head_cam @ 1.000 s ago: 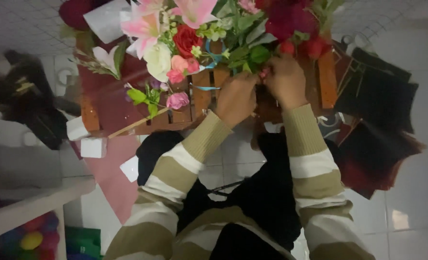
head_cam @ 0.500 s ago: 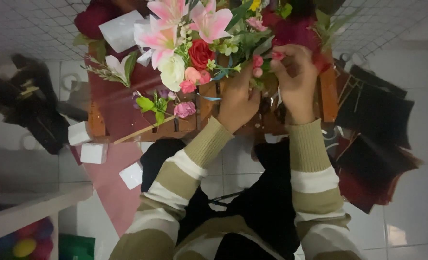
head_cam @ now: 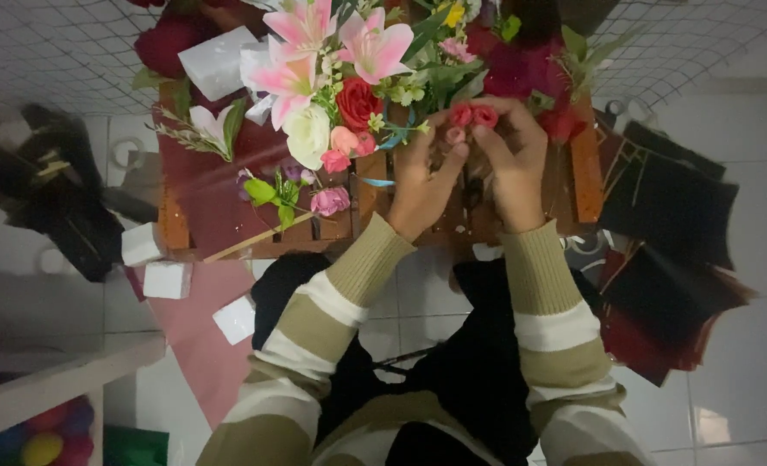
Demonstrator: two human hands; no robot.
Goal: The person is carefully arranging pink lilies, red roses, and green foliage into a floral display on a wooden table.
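Note:
Both my hands meet over a low wooden slatted table (head_cam: 587,177). My left hand (head_cam: 425,177) and my right hand (head_cam: 511,160) pinch a small cluster of red rosebuds (head_cam: 472,116) between their fingertips. Just left of them lies a bouquet (head_cam: 332,82) of pink lilies, a red rose, a cream rose and green sprigs, with a blue ribbon (head_cam: 382,181) trailing near my left thumb. A loose pink rose (head_cam: 329,201) rests on the table further left. My sleeves are striped beige and white.
White foam blocks (head_cam: 166,279) sit on pink paper (head_cam: 198,336) by the table's left corner. Dark red and black wrapping sheets (head_cam: 668,259) pile up at the right. A dark bundle (head_cam: 51,198) lies at the left on the white tiled floor. Wire mesh runs behind.
My hands have risen from the table's slats and drawn together, lifting the small red rosebuds up beside the bouquet. The view has tilted slightly downward.

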